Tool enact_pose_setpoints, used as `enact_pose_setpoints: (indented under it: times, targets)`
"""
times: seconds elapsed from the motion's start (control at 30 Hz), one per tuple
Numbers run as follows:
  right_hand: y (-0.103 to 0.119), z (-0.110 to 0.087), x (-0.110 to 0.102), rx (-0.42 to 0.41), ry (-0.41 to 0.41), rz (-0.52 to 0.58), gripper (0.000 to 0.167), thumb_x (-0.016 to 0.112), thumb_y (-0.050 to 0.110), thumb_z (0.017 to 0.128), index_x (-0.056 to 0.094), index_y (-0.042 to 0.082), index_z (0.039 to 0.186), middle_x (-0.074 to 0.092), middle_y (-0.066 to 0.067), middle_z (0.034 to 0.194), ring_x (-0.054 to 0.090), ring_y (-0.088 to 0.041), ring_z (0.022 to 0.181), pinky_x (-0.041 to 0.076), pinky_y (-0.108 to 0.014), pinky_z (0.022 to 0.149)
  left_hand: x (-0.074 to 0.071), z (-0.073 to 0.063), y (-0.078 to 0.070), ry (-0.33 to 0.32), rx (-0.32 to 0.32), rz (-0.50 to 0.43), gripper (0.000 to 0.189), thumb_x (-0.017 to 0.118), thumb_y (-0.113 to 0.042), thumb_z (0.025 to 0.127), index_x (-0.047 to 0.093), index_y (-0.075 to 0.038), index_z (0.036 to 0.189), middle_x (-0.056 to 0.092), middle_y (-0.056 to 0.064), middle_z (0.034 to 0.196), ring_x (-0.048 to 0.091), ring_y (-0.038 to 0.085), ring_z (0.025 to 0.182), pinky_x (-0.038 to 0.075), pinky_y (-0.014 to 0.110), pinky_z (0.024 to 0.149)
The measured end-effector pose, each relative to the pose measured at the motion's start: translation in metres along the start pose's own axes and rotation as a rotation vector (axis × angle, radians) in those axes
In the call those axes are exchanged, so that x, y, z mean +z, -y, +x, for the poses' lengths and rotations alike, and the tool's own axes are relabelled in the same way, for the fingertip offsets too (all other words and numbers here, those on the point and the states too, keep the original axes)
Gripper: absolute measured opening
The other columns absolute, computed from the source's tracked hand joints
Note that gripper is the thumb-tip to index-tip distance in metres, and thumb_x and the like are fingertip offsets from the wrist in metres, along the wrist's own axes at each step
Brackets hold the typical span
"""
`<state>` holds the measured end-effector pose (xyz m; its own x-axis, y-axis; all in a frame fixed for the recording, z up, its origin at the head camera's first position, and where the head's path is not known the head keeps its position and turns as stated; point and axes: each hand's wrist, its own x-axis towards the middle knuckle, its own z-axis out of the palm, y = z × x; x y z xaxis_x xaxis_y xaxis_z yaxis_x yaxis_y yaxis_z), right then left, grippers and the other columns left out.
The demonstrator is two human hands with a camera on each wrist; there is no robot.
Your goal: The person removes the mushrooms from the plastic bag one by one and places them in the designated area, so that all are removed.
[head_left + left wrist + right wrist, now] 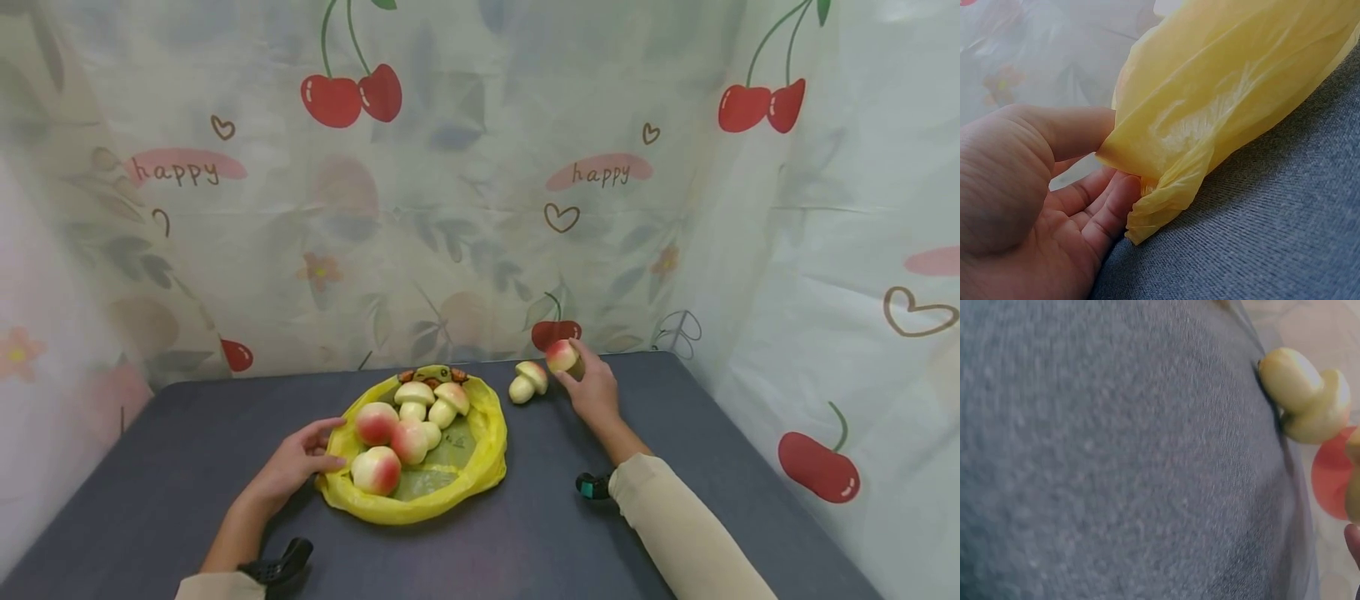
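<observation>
A toy mushroom point(561, 356) with a red-and-cream cap is pinched between the thumb and fingers of my right hand point(597, 393), near the table's back edge. Just left of it, a second toy mushroom point(529, 382) lies on the table; the right wrist view also catches this mushroom point(1304, 397), with the held one point(1353, 487) cut off at the frame edge. My left hand point(300, 454) grips the left side of an opened yellow plastic bag point(491, 462), its rim rolled into a ring. Inside the bag lie several more toy mushrooms point(377, 471). In the left wrist view, thumb and fingers hold the bag's edge point(1185, 125).
The dark grey table point(555, 533) is backed by a pale curtain point(450, 183) printed with cherries, hearts and leaves. More curtain hangs along the right and left sides. A brown-and-green printed patch point(432, 377) shows at the bag's far rim.
</observation>
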<state>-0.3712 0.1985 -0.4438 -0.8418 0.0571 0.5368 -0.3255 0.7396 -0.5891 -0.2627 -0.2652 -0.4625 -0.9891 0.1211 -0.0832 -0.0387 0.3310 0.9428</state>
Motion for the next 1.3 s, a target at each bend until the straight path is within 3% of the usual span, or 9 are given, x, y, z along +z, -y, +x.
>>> enact_pose_setpoints:
  times: [0.23, 0.67, 1.0, 1.3]
  targets:
    - [-0.008, 0.002, 0.003, 0.055, 0.047, -0.042, 0.064, 0.078, 0.020, 0.084, 0.050, 0.012, 0.141, 0.056, -0.019, 0.132, 0.053, -0.043, 0.114, 0.038, -0.057, 0.093, 0.000, 0.000, 0.003, -0.006, 0.029, 0.016, 0.072, 0.076, -0.018, 0.085, 0.039, -0.002, 0.145, 0.060, 0.017, 0.117, 0.061, 0.025, 0.093, 0.050, 0.030, 0.077]
    - [-0.010, 0.003, 0.009, 0.128, 0.146, -0.118, 0.065, 0.075, 0.026, 0.087, 0.046, 0.015, 0.145, 0.053, -0.018, 0.137, 0.051, -0.043, 0.118, 0.038, -0.057, 0.094, 0.001, -0.001, 0.002, -0.013, 0.016, 0.024, 0.071, 0.076, -0.019, 0.085, 0.041, -0.003, 0.145, 0.060, 0.017, 0.116, 0.061, 0.025, 0.094, 0.050, 0.030, 0.078]
    - [-0.006, 0.005, 0.011, 0.148, 0.211, -0.170, 0.064, 0.073, 0.024, 0.088, 0.045, 0.015, 0.145, 0.053, -0.018, 0.137, 0.050, -0.043, 0.119, 0.041, -0.057, 0.091, 0.000, -0.001, 0.000, -0.016, 0.040, 0.030, 0.069, 0.076, -0.018, 0.085, 0.042, -0.002, 0.144, 0.060, 0.017, 0.116, 0.060, 0.025, 0.093, 0.050, 0.029, 0.078]
    - [-0.009, 0.006, 0.010, 0.129, 0.213, -0.167, 0.066, 0.075, 0.023, 0.087, 0.044, 0.013, 0.145, 0.054, -0.020, 0.135, 0.049, -0.044, 0.119, 0.040, -0.059, 0.092, -0.001, -0.003, 0.000, -0.015, 0.040, 0.038, 0.069, 0.076, -0.017, 0.085, 0.042, -0.002, 0.143, 0.060, 0.017, 0.114, 0.060, 0.025, 0.092, 0.050, 0.028, 0.077]
